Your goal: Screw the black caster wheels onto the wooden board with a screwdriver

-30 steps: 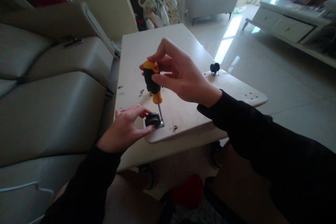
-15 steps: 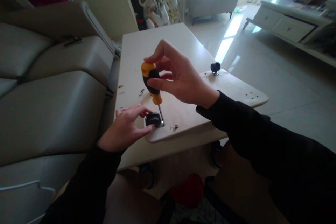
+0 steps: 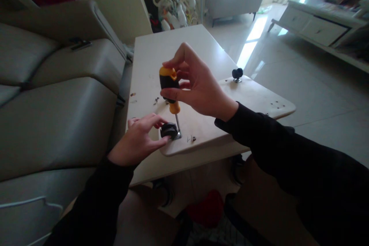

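Note:
My right hand [image 3: 196, 84] grips a yellow-and-black screwdriver [image 3: 169, 83] by its handle, thumb and fingers around it. Its shaft points down, with the tip at the metal mounting plate [image 3: 178, 135] of a black caster wheel [image 3: 168, 130]. Thumb and fingers of my left hand [image 3: 141, 134] hold that caster from both sides. The caster sits at the near left corner of a pale rounded board [image 3: 210, 127], which lies on a white table [image 3: 170, 50]. Whether a screw is under the tip is too small to tell.
Another black caster [image 3: 237, 73] stands at the board's far edge. A small dark piece of hardware [image 3: 194, 138] lies right of the held caster. Several loose screws [image 3: 156, 101] lie behind it. A grey sofa [image 3: 63, 123] borders the table on the left; a white cabinet [image 3: 317, 27] stands far right.
The screwdriver handle has tipped slightly to the right and turned in my right hand, more upright now. My left hand keeps its hold on the caster.

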The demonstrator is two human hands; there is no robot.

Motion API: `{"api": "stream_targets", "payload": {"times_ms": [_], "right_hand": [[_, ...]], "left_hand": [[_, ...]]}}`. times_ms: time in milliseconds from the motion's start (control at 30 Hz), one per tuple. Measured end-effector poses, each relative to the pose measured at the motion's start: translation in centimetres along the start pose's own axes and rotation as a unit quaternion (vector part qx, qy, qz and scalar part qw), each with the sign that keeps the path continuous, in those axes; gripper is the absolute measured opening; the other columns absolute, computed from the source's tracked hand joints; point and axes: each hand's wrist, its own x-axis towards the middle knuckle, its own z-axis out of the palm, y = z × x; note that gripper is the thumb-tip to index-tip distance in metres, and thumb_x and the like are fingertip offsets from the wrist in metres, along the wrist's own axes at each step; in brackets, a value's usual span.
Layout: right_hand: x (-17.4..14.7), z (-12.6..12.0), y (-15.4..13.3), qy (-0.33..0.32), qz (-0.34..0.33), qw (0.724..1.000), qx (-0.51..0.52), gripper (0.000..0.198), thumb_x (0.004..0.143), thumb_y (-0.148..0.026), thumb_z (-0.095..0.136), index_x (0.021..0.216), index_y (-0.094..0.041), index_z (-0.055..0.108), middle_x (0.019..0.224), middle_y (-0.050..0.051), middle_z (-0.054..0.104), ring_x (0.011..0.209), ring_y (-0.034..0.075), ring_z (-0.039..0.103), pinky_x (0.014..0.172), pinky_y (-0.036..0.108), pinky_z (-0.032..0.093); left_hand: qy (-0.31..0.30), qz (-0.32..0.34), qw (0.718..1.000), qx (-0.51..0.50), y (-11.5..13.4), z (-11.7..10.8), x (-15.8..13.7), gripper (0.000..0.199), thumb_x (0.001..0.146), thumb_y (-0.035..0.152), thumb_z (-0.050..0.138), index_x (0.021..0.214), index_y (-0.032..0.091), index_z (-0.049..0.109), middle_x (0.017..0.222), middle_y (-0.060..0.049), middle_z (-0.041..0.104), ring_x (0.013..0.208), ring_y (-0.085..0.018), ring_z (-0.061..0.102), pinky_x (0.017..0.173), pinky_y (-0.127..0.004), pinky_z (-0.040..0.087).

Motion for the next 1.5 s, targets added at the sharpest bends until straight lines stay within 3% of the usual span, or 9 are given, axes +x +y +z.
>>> {"api": "stream_targets", "payload": {"times_ms": [67,267,500,700,900,1133,1367,1500], "right_hand": [[-0.14,0.11,-0.15,0.013,0.0,1.0,-0.013,0.037,0.091,-0.028,0.065,0.121,-0.023,0.044,0.125,0.004,0.06,0.112,0.012,0.063,0.086,0.022,0.056],[-0.16,0.1,-0.27,-0.027,-0.023,0.999,0.023,0.025,0.097,-0.021,0.05,0.122,-0.023,0.046,0.126,0.005,0.06,0.122,0.013,0.063,0.091,0.024,0.057],[-0.36,0.28,-0.1,0.039,-0.017,0.997,-0.061,0.035,0.093,-0.031,0.065,0.121,-0.024,0.045,0.123,0.006,0.061,0.109,0.014,0.063,0.083,0.023,0.058],[-0.17,0.29,-0.33,0.0,-0.019,1.0,0.007,0.02,0.098,-0.025,0.053,0.116,-0.024,0.045,0.129,0.006,0.062,0.117,0.012,0.065,0.087,0.022,0.058],[-0.31,0.31,-0.1,0.082,-0.03,0.996,-0.017,0.035,0.086,-0.029,0.073,0.108,-0.022,0.046,0.12,0.004,0.064,0.104,0.012,0.063,0.078,0.023,0.057],[-0.16,0.47,-0.15,-0.001,-0.037,0.997,0.075,0.021,0.093,-0.026,0.057,0.111,-0.023,0.045,0.118,0.003,0.063,0.111,0.013,0.065,0.084,0.025,0.058],[-0.36,0.18,0.02,0.065,-0.035,0.997,0.005,0.038,0.083,-0.025,0.074,0.111,-0.022,0.048,0.117,0.003,0.063,0.102,0.012,0.063,0.076,0.021,0.056],[-0.22,-0.13,0.28,-0.01,-0.054,0.997,0.054,0.025,0.095,-0.028,0.059,0.115,-0.021,0.047,0.12,0.004,0.063,0.114,0.014,0.065,0.091,0.028,0.059]], "left_hand": [[0.0,-0.004,1.0,0.004,0.05,-0.03,0.0,0.025,0.078,0.038,0.073,0.098,0.026,0.068,0.099,-0.002,0.074,0.096,-0.026,0.067,0.09,-0.04,0.047],[0.007,0.0,1.0,-0.004,-0.11,0.03,-0.08,0.027,0.078,0.04,0.074,0.1,0.025,0.069,0.101,-0.003,0.072,0.098,-0.026,0.066,0.092,-0.041,0.045],[0.004,-0.005,1.0,0.0,0.08,-0.03,-0.02,0.027,0.078,0.039,0.073,0.1,0.025,0.069,0.101,-0.003,0.072,0.097,-0.026,0.066,0.091,-0.041,0.045],[0.003,-0.007,1.0,-0.001,-0.03,-0.01,-0.06,0.027,0.077,0.038,0.074,0.1,0.025,0.068,0.1,-0.002,0.073,0.096,-0.026,0.067,0.092,-0.04,0.044],[0.003,-0.006,1.0,0.01,-0.05,0.01,-0.05,0.028,0.079,0.039,0.074,0.101,0.024,0.069,0.099,-0.002,0.072,0.095,-0.025,0.066,0.092,-0.04,0.042],[-0.005,0.006,1.0,0.004,-0.37,0.04,-0.21,0.028,0.083,0.037,0.072,0.107,0.024,0.07,0.104,-0.002,0.071,0.097,-0.024,0.065,0.09,-0.038,0.043],[-0.004,0.006,1.0,0.002,-0.5,0.1,-0.1,0.03,0.083,0.035,0.072,0.11,0.024,0.07,0.107,-0.003,0.072,0.097,-0.024,0.064,0.091,-0.039,0.043],[-0.002,0.007,1.0,0.001,-0.46,0.14,-0.16,0.03,0.083,0.035,0.072,0.11,0.024,0.071,0.107,-0.003,0.072,0.097,-0.024,0.064,0.092,-0.039,0.044]]}}
